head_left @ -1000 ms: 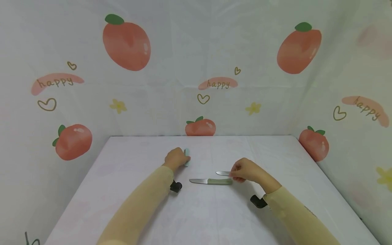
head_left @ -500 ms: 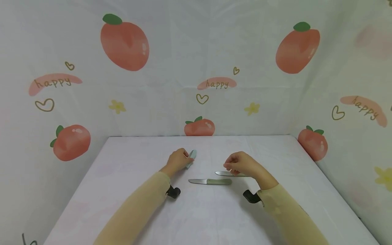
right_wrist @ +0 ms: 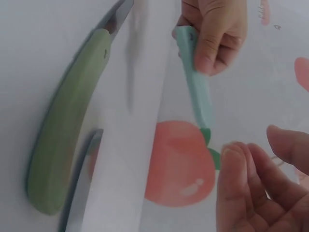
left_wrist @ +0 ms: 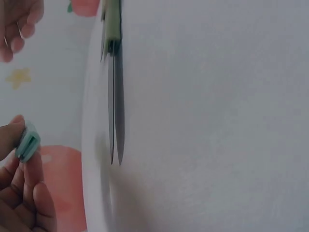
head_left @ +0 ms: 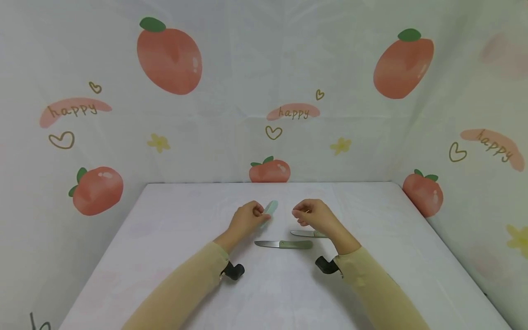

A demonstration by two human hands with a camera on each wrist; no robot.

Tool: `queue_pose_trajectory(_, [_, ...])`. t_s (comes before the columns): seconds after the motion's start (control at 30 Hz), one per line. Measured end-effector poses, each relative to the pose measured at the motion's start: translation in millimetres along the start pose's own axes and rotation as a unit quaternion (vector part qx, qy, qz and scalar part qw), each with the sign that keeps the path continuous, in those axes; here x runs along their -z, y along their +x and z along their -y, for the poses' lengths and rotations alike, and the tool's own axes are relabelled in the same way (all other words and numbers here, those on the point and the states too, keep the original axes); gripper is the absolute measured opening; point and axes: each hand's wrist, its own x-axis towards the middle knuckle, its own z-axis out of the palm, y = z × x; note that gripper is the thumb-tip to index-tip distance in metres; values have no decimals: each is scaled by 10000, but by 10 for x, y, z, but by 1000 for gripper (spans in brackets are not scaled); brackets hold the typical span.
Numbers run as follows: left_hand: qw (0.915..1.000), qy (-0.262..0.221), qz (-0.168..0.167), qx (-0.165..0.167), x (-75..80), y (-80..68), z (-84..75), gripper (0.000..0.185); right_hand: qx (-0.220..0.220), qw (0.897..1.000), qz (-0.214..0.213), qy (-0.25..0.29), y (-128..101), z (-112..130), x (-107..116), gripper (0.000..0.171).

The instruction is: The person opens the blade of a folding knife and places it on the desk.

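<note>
Gripping a pale mint plastic blade sheath (head_left: pixel 270 208), the left hand (head_left: pixel 246 218) is hovering behind the green-handled steel knife (head_left: pixel 283 244). The right hand (head_left: pixel 312 214) is hanging loosely curled and holding nothing, above a second knife (head_left: pixel 307 234) just behind the first.

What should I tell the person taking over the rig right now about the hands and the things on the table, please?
Left hand: lifted above the table, pinching a pale mint knife sheath near one end.
Right hand: raised beside the sheath, fingers loosely curled, holding nothing.
Two knives lie on the white table below the hands: a near knife with a green handle and bare blade pointing left, and a far knife partly hidden by the right wrist.
Done: the sheath is off the table and in hand.
Left, as it looks: neither knife is picked up, and the sheath holds no blade.
</note>
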Motion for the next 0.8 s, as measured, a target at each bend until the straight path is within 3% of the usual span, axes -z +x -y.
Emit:
queue_pose_trajectory(0.4, [9936,-1011,-19,-495,-65,-133,-103,27,285,9956,-698,554,65,-10,-222,25])
queue_pose_trajectory(0.8, [9854,-1342,319,-1001,-149,-226,-181,23,594,9867,-354,1469,78,-83,-299,28])
